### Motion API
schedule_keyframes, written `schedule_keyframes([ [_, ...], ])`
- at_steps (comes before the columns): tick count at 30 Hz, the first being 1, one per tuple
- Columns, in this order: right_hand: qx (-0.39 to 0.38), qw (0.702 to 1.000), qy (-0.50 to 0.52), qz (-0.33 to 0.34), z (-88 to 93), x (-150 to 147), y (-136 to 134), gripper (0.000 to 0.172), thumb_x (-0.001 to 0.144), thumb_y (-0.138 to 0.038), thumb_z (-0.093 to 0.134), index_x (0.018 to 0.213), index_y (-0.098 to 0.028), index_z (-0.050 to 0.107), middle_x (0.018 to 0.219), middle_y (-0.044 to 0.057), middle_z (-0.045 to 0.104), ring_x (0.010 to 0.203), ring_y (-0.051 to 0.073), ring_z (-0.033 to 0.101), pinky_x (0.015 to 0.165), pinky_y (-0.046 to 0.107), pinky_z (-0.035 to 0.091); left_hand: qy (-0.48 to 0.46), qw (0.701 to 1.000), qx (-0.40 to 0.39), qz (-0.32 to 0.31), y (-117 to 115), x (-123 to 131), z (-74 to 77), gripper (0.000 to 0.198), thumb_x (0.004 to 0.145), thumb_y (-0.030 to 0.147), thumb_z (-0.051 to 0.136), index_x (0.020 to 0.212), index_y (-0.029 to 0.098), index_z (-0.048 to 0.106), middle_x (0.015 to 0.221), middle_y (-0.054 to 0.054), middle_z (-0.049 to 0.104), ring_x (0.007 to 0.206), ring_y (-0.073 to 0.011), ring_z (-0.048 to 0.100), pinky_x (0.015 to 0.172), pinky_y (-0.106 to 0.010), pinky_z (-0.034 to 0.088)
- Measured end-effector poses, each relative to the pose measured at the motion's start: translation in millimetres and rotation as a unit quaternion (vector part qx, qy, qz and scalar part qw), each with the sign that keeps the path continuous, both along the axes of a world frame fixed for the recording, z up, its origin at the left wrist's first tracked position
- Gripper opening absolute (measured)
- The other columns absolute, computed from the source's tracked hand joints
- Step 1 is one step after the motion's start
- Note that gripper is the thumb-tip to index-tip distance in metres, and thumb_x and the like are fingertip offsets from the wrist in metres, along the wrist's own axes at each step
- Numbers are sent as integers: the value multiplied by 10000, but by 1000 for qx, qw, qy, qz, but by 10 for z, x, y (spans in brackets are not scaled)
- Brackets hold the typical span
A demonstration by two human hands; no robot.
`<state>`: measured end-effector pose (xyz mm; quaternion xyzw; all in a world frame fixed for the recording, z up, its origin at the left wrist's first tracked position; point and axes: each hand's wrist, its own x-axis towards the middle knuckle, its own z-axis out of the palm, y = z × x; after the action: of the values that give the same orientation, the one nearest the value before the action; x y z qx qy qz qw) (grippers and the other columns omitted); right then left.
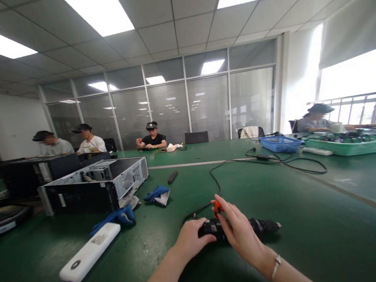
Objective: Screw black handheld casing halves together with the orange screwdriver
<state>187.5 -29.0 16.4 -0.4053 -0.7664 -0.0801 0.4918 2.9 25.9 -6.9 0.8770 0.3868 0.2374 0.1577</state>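
A black, barrel-shaped electric screwdriver (260, 226) with a cord lies along the table in front of me, its narrow tip pointing right. My left hand (192, 237) is closed round the left end of its body. Above the middle of the tool, my right hand (237, 229) pinches a small orange-and-black handle (218, 207) held upright between thumb and fingers. The lower end of that handle is hidden by my right hand, so I cannot tell whether it touches the tool. A black cord (197, 212) runs from behind my left hand.
To the left are an opened computer case (81, 196), blue gloves (158, 194), (116, 218) and a white power strip (90, 252). A dark bar (172, 177) lies ahead. At the right stand a blue basket (280, 145) and a green basket (353, 147) of cables. Several people sit around.
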Motion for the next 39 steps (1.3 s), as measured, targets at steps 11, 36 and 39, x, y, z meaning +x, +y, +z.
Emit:
schedule_keyframes([
  [11, -9, 1000, 27, 1, -21, -16, -9, 520, 936, -163, 417, 1432, -260, 295, 1186, 90, 584, 1043, 213, 582, 887, 372, 512, 8, 1000, -1, 2, 15, -2, -13, 288, 767, 461, 685, 850, 191, 629, 796, 7, 664, 744, -188, 611, 645, -223, 386],
  [36, 21, 999, 25, -38, -31, -28, -27, 532, 947, -204, 412, 1456, -230, 260, 1197, 104, 605, 1042, 219, 606, 894, 396, 527, 17, 1000, -20, -6, -25, -25, 39, 311, 746, 431, 707, 939, 196, 641, 865, -2, 676, 781, -194, 615, 663, -230, 389],
  [39, 20, 998, 16, -50, -20, -29, -33, 513, 948, -216, 416, 1444, -224, 288, 1208, 111, 596, 1057, 230, 598, 900, 417, 523, 23, 999, -35, -13, -15, -37, 40, 427, 680, 416, 757, 1030, 202, 639, 936, -14, 681, 846, -220, 622, 710, -248, 408],
])
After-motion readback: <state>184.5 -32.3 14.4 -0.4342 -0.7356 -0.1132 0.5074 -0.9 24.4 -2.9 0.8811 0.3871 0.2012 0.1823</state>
